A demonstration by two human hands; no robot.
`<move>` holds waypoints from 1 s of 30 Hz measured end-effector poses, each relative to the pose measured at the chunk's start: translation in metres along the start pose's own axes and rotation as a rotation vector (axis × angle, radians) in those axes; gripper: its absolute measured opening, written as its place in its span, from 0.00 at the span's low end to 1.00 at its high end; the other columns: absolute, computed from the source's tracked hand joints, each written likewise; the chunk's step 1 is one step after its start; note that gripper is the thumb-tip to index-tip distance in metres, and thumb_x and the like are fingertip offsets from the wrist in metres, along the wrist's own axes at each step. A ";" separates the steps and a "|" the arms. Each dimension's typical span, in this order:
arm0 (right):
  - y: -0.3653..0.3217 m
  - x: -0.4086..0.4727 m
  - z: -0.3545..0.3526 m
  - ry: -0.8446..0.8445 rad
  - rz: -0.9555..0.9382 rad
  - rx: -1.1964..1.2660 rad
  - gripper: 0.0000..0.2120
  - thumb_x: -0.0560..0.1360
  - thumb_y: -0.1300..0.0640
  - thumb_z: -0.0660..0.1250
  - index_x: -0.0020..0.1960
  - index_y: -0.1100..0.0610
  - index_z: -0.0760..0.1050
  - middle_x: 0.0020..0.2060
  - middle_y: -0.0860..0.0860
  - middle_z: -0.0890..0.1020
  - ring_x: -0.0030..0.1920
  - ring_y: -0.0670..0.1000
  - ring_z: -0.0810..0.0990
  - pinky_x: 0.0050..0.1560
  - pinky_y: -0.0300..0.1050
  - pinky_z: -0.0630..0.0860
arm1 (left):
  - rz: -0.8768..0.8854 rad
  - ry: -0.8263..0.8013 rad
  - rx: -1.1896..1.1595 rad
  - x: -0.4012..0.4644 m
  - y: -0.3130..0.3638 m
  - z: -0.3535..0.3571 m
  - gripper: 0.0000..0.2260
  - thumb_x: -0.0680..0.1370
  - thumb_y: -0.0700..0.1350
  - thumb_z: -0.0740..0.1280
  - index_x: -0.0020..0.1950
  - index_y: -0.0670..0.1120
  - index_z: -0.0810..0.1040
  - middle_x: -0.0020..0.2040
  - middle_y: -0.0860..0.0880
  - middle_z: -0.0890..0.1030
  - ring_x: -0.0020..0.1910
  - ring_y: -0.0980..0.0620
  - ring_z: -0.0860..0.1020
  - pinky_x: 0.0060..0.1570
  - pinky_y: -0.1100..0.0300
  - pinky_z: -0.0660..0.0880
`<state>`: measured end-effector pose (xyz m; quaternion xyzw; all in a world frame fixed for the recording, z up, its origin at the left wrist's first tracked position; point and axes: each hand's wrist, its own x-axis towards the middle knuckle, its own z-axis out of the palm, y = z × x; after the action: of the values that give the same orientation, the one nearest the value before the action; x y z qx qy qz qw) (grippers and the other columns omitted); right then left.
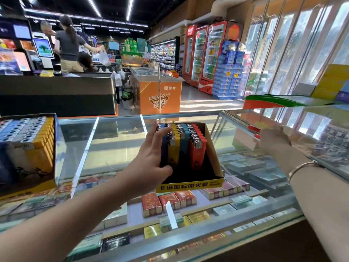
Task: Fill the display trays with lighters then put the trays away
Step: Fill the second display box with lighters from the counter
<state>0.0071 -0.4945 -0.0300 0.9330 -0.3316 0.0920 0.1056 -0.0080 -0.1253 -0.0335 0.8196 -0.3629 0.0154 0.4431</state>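
A black display tray with a yellow front lip (190, 186) stands on the glass counter (113, 146) in the middle. It holds rows of blue, yellow, teal and red lighters (197, 148) standing upright; its front part is bare. My left hand (153, 157) grips the tray's left side, fingers over the blue lighters and thumb low at the front. To the right, my right hand (273, 141) is under a raised glass shelf, its fingers curled round small red lighters (255, 132). A second tray (28, 140), full of blue, grey and yellow lighters, stands at the far left.
Cigarette packs (168, 201) fill the case under the glass. The raised glass shelf (302, 108) at right carries a green and red item and boxes. Beyond the counter are an orange freezer (158, 91), drink fridges (205, 53) and people at a checkout (69, 46).
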 end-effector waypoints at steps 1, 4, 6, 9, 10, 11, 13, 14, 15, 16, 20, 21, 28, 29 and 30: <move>0.001 0.002 -0.001 -0.028 -0.011 0.012 0.14 0.77 0.57 0.59 0.60 0.62 0.73 0.60 0.61 0.72 0.61 0.60 0.67 0.57 0.54 0.69 | -0.001 -0.002 -0.001 0.000 0.000 0.000 0.41 0.71 0.36 0.64 0.56 0.80 0.47 0.67 0.74 0.42 0.74 0.50 0.47 0.63 0.58 0.67; 0.002 0.006 -0.002 -0.099 -0.038 0.119 0.15 0.78 0.55 0.59 0.60 0.63 0.70 0.58 0.60 0.74 0.59 0.61 0.71 0.58 0.56 0.72 | -0.005 -0.010 -0.007 0.000 0.001 -0.001 0.41 0.71 0.36 0.64 0.56 0.79 0.48 0.67 0.75 0.42 0.73 0.51 0.47 0.65 0.52 0.68; 0.000 0.008 -0.005 -0.120 -0.071 0.199 0.18 0.77 0.55 0.61 0.62 0.63 0.65 0.54 0.59 0.75 0.54 0.59 0.75 0.52 0.55 0.75 | -0.007 -0.011 -0.016 0.000 0.000 -0.001 0.40 0.71 0.36 0.64 0.57 0.79 0.48 0.67 0.75 0.41 0.74 0.51 0.47 0.65 0.52 0.69; -0.002 0.010 -0.013 -0.162 -0.079 0.310 0.21 0.75 0.58 0.65 0.63 0.63 0.63 0.48 0.56 0.75 0.46 0.56 0.75 0.42 0.48 0.74 | -0.006 -0.008 -0.019 0.001 0.000 -0.001 0.40 0.71 0.36 0.64 0.60 0.76 0.49 0.67 0.75 0.41 0.74 0.50 0.47 0.64 0.50 0.70; -0.004 0.010 -0.014 -0.142 -0.069 0.320 0.19 0.74 0.59 0.65 0.62 0.62 0.65 0.46 0.56 0.76 0.45 0.55 0.75 0.42 0.47 0.73 | -0.002 -0.009 -0.020 0.001 -0.001 -0.001 0.39 0.71 0.36 0.64 0.61 0.76 0.49 0.66 0.76 0.42 0.74 0.50 0.47 0.64 0.50 0.70; -0.006 0.010 -0.013 -0.094 -0.050 0.314 0.16 0.74 0.61 0.64 0.61 0.62 0.66 0.46 0.57 0.76 0.45 0.57 0.75 0.43 0.48 0.74 | 0.002 -0.011 -0.022 0.001 -0.001 -0.001 0.39 0.71 0.36 0.64 0.61 0.76 0.49 0.66 0.76 0.42 0.73 0.50 0.47 0.63 0.51 0.71; -0.012 0.008 -0.008 0.068 -0.016 0.232 0.15 0.74 0.64 0.62 0.60 0.62 0.68 0.49 0.60 0.76 0.50 0.60 0.75 0.49 0.53 0.75 | 0.011 -0.015 -0.023 0.001 -0.003 -0.001 0.39 0.71 0.36 0.64 0.61 0.76 0.50 0.65 0.77 0.42 0.73 0.50 0.48 0.63 0.51 0.71; -0.015 0.008 -0.005 0.131 -0.021 0.183 0.16 0.73 0.64 0.62 0.61 0.62 0.68 0.55 0.60 0.74 0.55 0.61 0.74 0.53 0.54 0.73 | 0.015 -0.017 -0.022 0.001 -0.004 -0.001 0.39 0.71 0.37 0.65 0.62 0.75 0.50 0.64 0.78 0.42 0.73 0.50 0.48 0.63 0.50 0.71; -0.017 0.009 -0.004 0.166 -0.042 0.151 0.18 0.73 0.64 0.62 0.62 0.61 0.68 0.61 0.60 0.71 0.61 0.61 0.70 0.57 0.55 0.70 | 0.016 -0.020 -0.020 0.001 -0.006 0.000 0.38 0.70 0.39 0.64 0.62 0.75 0.49 0.64 0.79 0.42 0.73 0.51 0.48 0.64 0.49 0.70; -0.019 0.010 -0.003 0.168 -0.062 0.134 0.19 0.73 0.63 0.63 0.63 0.60 0.68 0.65 0.59 0.68 0.64 0.60 0.67 0.59 0.54 0.68 | 0.012 -0.023 -0.020 0.001 -0.007 0.000 0.37 0.69 0.41 0.64 0.62 0.75 0.49 0.63 0.79 0.42 0.72 0.53 0.48 0.65 0.49 0.69; -0.020 0.022 -0.005 0.020 -0.009 0.127 0.21 0.73 0.59 0.65 0.65 0.58 0.67 0.63 0.58 0.71 0.62 0.60 0.69 0.60 0.55 0.70 | 0.018 -0.008 0.004 0.001 -0.008 0.000 0.36 0.65 0.46 0.61 0.60 0.77 0.48 0.57 0.83 0.35 0.66 0.63 0.47 0.66 0.59 0.61; -0.019 0.024 -0.006 -0.030 0.006 0.149 0.21 0.73 0.59 0.65 0.64 0.58 0.67 0.60 0.58 0.73 0.60 0.60 0.71 0.59 0.55 0.71 | 0.026 -0.004 0.007 0.001 -0.009 0.000 0.36 0.65 0.45 0.62 0.60 0.77 0.48 0.56 0.83 0.33 0.66 0.64 0.46 0.65 0.61 0.59; -0.020 0.019 -0.003 0.008 -0.056 0.212 0.15 0.76 0.61 0.61 0.62 0.58 0.67 0.52 0.59 0.77 0.53 0.60 0.75 0.49 0.52 0.75 | 0.058 0.015 0.066 0.003 -0.009 0.001 0.39 0.71 0.37 0.65 0.59 0.77 0.48 0.62 0.80 0.41 0.64 0.64 0.48 0.62 0.67 0.57; -0.021 0.017 -0.003 0.021 -0.084 0.180 0.14 0.76 0.61 0.60 0.61 0.57 0.67 0.52 0.58 0.77 0.53 0.60 0.75 0.48 0.51 0.74 | 0.061 0.035 0.081 0.003 -0.008 0.001 0.39 0.71 0.37 0.65 0.60 0.75 0.49 0.64 0.76 0.43 0.64 0.64 0.49 0.62 0.66 0.59; -0.021 0.015 -0.004 0.026 -0.111 0.152 0.14 0.77 0.60 0.60 0.62 0.56 0.67 0.53 0.57 0.77 0.53 0.59 0.75 0.46 0.50 0.73 | 0.069 0.066 0.094 0.004 -0.008 0.000 0.38 0.71 0.36 0.65 0.60 0.74 0.50 0.66 0.73 0.46 0.63 0.65 0.50 0.61 0.68 0.61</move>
<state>0.0318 -0.4869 -0.0252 0.9540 -0.2700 0.1231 0.0437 -0.0005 -0.1244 -0.0377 0.8255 -0.3751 0.0750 0.4150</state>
